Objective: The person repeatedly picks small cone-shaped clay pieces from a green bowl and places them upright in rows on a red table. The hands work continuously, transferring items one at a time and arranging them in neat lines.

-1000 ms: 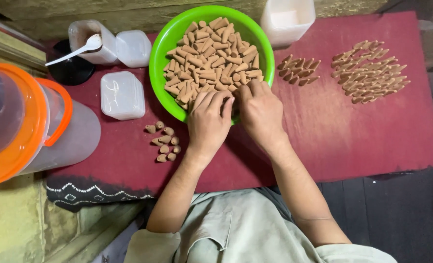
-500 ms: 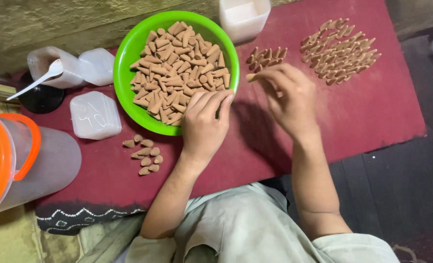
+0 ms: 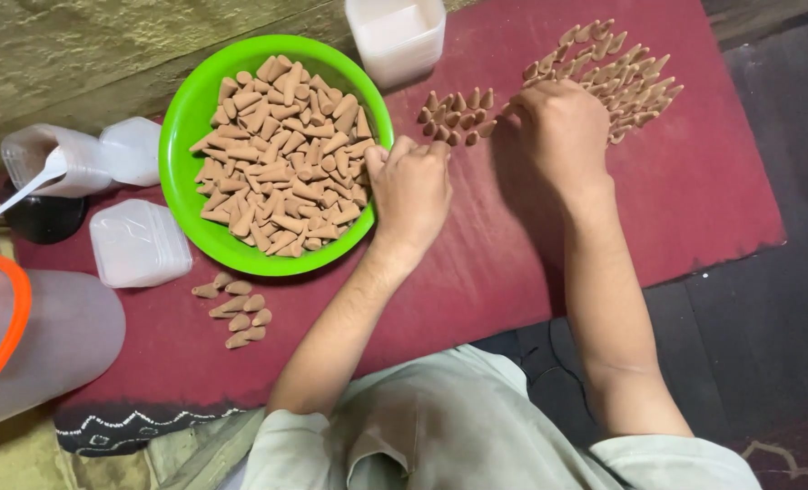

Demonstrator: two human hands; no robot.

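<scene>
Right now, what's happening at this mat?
A person sits over a red mat sorting small brown cones. The left hand rests at the rim of a green bowl full of cones. The right hand is out at the loose cones laid on the mat, beside a small cluster. Whether either hand holds a cone can't be told. Another small pile lies near the bowl.

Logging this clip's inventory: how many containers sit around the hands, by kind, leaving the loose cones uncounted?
Round green plastic bowl of brown cones: 1
Clear square plastic tubs: 4
Translucent jug with orange handle: 1
Total: 6
</scene>
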